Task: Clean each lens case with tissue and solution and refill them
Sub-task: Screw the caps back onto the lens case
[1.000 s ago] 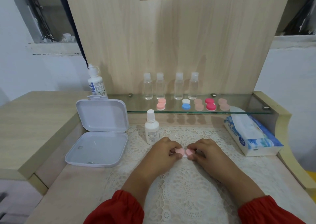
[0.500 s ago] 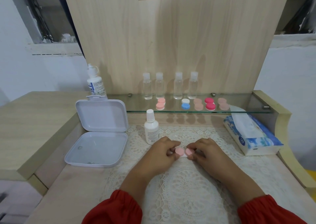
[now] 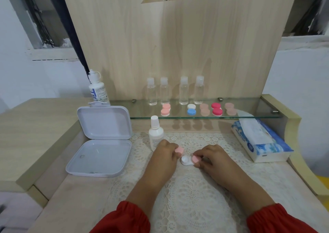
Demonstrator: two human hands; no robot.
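While my left hand [image 3: 164, 154] pinches the pink cap [image 3: 179, 150] it lifted clear | my right hand [image 3: 212, 157] grips the other cap [image 3: 195, 159], on the lens case [image 3: 186, 160] resting on the tabletop [image 3: 78, 206] | risk: twisting tips the open well, or a loose cap rolls away.

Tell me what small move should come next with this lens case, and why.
Probably set down the pink cap pinched in the left hand: one well of the lens case already sits open, while the right hand grips the second cap, apparently not yet off.
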